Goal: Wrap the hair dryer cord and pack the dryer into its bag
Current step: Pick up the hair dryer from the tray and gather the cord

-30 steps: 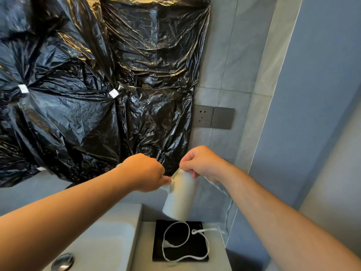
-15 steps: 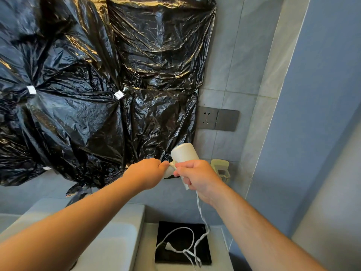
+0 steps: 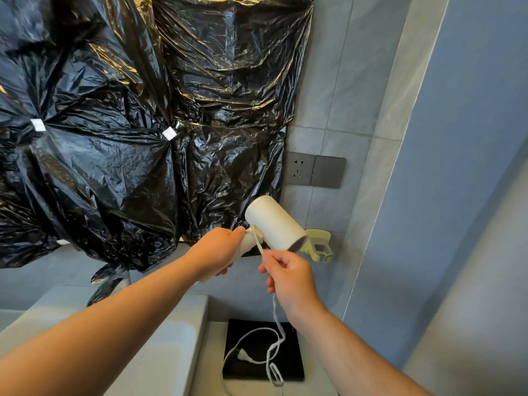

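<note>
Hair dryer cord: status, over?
Left hand grips dryer handle. Right hand pinches cord just below the barrel. Slack hangs down, plug lies on black bag. Wrap not done; nothing blocking.

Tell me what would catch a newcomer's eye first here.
Crinkled black plastic sheeting fills the upper left. At centre, the left hand holds a white hair dryer by its handle while the right hand pinches its cord, which trails down to a black bag below.
</note>
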A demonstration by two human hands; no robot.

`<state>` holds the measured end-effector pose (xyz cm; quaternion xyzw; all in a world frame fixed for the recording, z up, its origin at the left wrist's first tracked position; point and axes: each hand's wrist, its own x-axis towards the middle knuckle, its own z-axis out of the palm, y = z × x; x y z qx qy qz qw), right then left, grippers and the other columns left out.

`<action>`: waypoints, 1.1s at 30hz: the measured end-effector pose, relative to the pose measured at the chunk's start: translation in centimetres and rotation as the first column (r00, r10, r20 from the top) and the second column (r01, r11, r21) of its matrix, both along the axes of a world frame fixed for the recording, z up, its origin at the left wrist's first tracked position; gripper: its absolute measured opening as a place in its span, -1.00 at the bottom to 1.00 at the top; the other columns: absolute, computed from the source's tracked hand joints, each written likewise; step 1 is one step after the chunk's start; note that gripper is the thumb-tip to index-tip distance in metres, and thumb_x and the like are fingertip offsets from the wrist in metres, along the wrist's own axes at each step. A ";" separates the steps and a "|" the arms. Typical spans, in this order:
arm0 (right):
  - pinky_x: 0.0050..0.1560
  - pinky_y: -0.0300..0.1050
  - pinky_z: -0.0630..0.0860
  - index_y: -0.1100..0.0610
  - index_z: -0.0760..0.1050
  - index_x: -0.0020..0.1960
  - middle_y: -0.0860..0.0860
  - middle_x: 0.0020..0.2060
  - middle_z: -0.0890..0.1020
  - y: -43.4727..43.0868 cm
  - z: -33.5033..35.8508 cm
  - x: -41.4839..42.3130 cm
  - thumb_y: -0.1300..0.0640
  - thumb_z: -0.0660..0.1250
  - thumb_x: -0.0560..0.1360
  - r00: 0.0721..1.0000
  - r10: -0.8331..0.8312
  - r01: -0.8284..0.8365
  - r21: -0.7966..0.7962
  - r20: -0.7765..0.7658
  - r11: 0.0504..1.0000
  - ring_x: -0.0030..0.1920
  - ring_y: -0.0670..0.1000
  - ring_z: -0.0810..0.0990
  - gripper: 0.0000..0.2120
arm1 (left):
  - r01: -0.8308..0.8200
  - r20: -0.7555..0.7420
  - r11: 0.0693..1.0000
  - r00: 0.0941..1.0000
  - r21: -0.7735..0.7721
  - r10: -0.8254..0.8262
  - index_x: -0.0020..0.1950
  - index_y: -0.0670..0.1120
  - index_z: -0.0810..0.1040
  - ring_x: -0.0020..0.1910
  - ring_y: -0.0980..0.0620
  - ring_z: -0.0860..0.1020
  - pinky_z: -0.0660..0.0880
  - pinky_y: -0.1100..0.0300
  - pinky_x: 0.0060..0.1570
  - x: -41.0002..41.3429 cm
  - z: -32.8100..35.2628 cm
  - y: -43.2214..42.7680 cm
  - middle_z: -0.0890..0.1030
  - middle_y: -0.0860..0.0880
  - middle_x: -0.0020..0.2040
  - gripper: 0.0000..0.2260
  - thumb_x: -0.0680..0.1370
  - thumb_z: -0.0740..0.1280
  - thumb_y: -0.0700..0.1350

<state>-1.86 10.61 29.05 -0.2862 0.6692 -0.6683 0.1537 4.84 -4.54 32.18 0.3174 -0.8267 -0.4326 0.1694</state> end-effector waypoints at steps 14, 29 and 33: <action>-0.48 -0.21 0.22 0.09 0.46 -0.31 0.02 -0.47 0.45 0.7 0.7 -5.8 0.24 0.23 0.53 0.960 0.266 -0.280 0.339 0.086 0.898 -0.49 -0.07 0.33 -0.76 | 0.382 0.030 0.880 0.914 0.281 -0.405 -0.10 -0.21 0.56 -0.41 -0.06 0.48 0.46 0.07 -0.29 2.2 0.0 -3.2 0.55 -0.15 -0.33 -0.44 0.61 0.08 0.28; -0.33 -0.21 0.43 0.20 0.43 -0.24 0.04 -0.46 0.61 0.4 1.6 -7.6 0.25 0.11 0.63 0.874 0.320 -0.449 0.352 0.366 0.821 -0.61 -0.19 0.50 -0.72 | 0.559 0.163 0.805 0.791 0.198 -0.589 -0.16 -0.16 0.56 -0.45 -0.05 0.50 0.48 -0.01 -0.16 2.8 1.2 -1.2 0.56 -0.15 -0.36 -0.52 0.58 0.14 0.24; -0.44 -0.25 0.45 0.20 0.45 -0.33 -0.05 -0.64 0.54 0.6 3.7 -7.4 0.29 0.10 0.62 0.862 0.388 -0.502 0.433 0.328 0.749 -0.64 -0.14 0.50 -0.63 | 0.589 0.226 0.799 0.767 0.121 -0.600 -0.13 -0.18 0.56 -0.41 -0.10 0.52 0.52 0.03 -0.17 3.1 2.1 -0.8 0.58 -0.15 -0.35 -0.51 0.60 0.14 0.22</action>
